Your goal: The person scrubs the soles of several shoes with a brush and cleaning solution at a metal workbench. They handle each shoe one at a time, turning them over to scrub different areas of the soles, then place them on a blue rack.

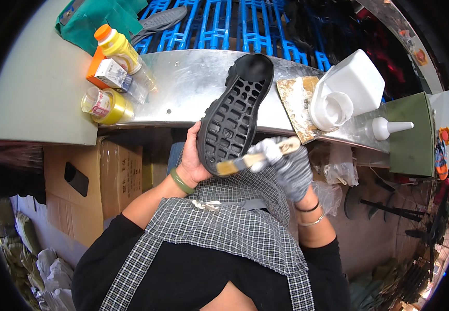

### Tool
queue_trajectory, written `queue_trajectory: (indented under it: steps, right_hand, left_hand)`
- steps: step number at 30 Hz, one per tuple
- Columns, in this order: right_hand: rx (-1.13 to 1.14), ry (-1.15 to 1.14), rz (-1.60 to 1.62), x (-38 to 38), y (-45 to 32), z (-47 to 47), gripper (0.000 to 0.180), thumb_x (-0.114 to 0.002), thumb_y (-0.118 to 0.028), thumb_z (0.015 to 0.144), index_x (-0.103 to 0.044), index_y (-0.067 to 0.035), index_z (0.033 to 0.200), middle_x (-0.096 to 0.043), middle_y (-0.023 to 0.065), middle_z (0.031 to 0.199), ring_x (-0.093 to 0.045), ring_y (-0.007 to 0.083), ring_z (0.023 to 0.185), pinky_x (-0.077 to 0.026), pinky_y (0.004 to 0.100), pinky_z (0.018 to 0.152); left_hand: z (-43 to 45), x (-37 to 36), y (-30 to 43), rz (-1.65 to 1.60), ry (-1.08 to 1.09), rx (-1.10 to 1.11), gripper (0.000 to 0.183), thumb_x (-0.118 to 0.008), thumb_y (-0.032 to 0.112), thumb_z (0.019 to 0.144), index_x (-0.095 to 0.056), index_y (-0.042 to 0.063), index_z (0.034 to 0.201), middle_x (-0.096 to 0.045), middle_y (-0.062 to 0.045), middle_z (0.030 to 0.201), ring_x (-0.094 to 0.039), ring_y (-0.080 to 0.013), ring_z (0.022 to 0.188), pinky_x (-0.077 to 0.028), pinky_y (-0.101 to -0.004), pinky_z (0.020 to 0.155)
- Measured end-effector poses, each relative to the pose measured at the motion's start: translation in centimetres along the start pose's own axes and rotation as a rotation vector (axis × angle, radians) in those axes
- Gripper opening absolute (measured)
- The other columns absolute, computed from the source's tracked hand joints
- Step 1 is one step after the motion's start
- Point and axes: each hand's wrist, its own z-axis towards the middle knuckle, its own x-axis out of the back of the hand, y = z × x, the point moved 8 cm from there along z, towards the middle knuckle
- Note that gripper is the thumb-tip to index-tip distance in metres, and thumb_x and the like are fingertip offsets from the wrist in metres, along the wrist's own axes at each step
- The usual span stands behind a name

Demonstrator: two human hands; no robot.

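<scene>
A black shoe sole point(230, 124) with a grid of hollows on its upturned face leans across the front edge of the metal worktop. My bare left hand point(193, 157) grips its lower left rim. In my right hand point(282, 161), which wears a grey and white knit glove, is a flat paintbrush point(253, 158) with a wooden handle. Its tan bristles touch or hover just over the sole's lower end; I cannot tell which. Right of the sole, a white-smeared board point(296, 105) lies under a cut-open white plastic jug point(352, 89) with a round mouth.
Yellow bottle point(121, 48), small boxes point(109, 74) and tape rolls point(109, 107) stand on the left. Blue conveyor bars point(216, 27) run behind the metal worktop point(185, 85), carrying a grey sole point(164, 21). A nozzle bottle point(389, 128) lies right. Below left, a phone point(76, 179) rests on a carton point(71, 210).
</scene>
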Motion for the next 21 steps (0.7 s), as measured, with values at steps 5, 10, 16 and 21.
queue_trajectory:
  steps: [5,10,16,21]
  right_hand:
    - [0.583,0.056,-0.779,1.1,-7.4,4.9,0.019,-0.066,-0.016,0.093,-0.071,-0.008,0.109,-0.074,0.0093,0.095,-0.073,0.0194,0.089,-0.058,0.0285,0.079]
    - [0.498,-0.094,-0.791,0.0,-6.6,12.4,0.014,-0.067,-0.008,0.09,-0.068,-0.006,0.104,-0.069,0.0086,0.089,-0.064,0.0174,0.072,-0.054,0.0328,0.068]
    - [0.785,0.212,-0.675,2.8,-9.5,15.0,0.026,-0.064,-0.026,0.096,-0.066,-0.003,0.108,-0.072,0.007,0.1,-0.067,0.0155,0.086,-0.056,0.0309,0.075]
    - [0.562,0.021,-0.501,0.9,-9.4,11.3,0.028,-0.066,-0.027,0.096,-0.07,-0.001,0.104,-0.073,0.0094,0.095,-0.069,0.0163,0.08,-0.055,0.0287,0.071]
  left_hand:
    - [-0.6,-1.7,-1.1,0.074,-0.161,0.069,0.082,-0.029,0.069,0.093,-0.035,0.012,0.152,-0.046,-0.026,0.143,-0.052,-0.0596,0.117,-0.055,-0.0644,0.077]
    - [-1.7,-2.9,-2.1,0.016,-0.139,0.064,0.082,-0.028,0.069,0.092,-0.036,0.012,0.151,-0.047,-0.025,0.141,-0.054,-0.0571,0.115,-0.055,-0.0595,0.074]
    - [-1.5,-3.1,-2.2,-0.023,-0.139,0.061,0.082,-0.03,0.07,0.091,-0.038,0.013,0.15,-0.048,-0.023,0.141,-0.054,-0.0556,0.114,-0.055,-0.059,0.074]
    - [-1.8,-3.0,-2.1,-0.01,-0.155,0.053,0.082,-0.031,0.07,0.092,-0.037,0.012,0.15,-0.048,-0.023,0.14,-0.054,-0.0555,0.114,-0.055,-0.0584,0.075]
